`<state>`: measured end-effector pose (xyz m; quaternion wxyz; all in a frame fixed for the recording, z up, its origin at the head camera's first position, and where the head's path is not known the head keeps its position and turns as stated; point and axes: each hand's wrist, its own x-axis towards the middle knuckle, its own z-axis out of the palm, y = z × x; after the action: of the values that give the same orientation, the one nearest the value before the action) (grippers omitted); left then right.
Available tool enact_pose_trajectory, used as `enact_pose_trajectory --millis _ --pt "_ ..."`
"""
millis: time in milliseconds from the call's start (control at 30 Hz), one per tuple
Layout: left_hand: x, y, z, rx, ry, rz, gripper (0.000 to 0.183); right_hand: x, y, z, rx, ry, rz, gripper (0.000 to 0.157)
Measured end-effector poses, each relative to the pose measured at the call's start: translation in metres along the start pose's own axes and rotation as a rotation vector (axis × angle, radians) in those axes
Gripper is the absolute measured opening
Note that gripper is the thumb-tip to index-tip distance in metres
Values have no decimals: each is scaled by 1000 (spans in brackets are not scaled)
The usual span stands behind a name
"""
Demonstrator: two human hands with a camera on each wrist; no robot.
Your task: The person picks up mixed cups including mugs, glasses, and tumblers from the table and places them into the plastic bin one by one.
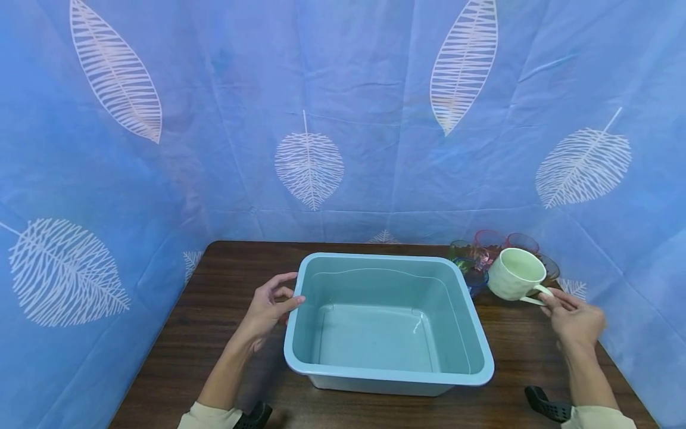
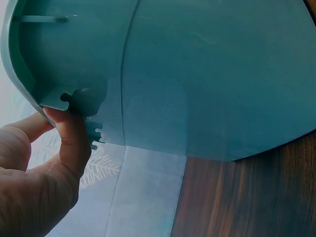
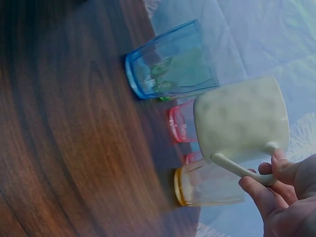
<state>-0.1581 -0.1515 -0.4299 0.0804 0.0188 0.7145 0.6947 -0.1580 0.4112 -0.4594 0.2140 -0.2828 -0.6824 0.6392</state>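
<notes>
A pale green mug (image 1: 517, 275) hangs above the table at the right, tilted a little. My right hand (image 1: 577, 319) pinches its handle, which the right wrist view shows between thumb and fingers (image 3: 264, 195). The mug's body (image 3: 242, 118) looks dimpled, and in the head view its inside shows no contents. On the left, my left hand (image 1: 270, 307) grips the rim of a light blue plastic basin (image 1: 396, 376), thumb on top. From below, the left wrist view shows fingers curled under the basin's rim (image 2: 24, 89). Nothing lies in the basin.
Behind the mug stand several coloured glasses: a blue glass (image 3: 170, 64), a red glass (image 3: 182, 121), an amber glass (image 3: 210, 185) and a green glass (image 1: 461, 250). They cluster at the back right of the dark wooden table (image 1: 241, 262). A blue leaf-patterned cloth (image 1: 364, 119) hangs behind.
</notes>
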Motion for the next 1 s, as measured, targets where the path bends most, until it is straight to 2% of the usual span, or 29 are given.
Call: enact_pose_trajectory --millis 433,733,1000 --pt "-1 -2 0 12 1 -6 59 -6 -18 -3 74 18 41 35" --pt "-1 -2 0 20 4 2 59 -12 -27 -3 145 38 33 25" --pt "1 -1 -1 20 4 3 59 -13 -41 -3 230 7 48 16"
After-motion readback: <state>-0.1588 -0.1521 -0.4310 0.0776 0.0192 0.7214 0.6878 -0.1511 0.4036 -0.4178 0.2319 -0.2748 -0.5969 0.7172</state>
